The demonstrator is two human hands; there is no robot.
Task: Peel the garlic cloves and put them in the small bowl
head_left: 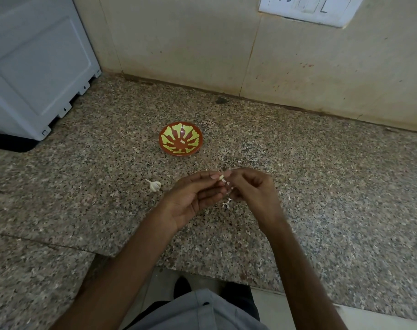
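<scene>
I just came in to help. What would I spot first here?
The bright red-and-yellow small bowl pops out on the counter. Just nearer, the left hand and right hand pinch a garlic clove between their fingers. A garlic piece lies to their left.
</scene>
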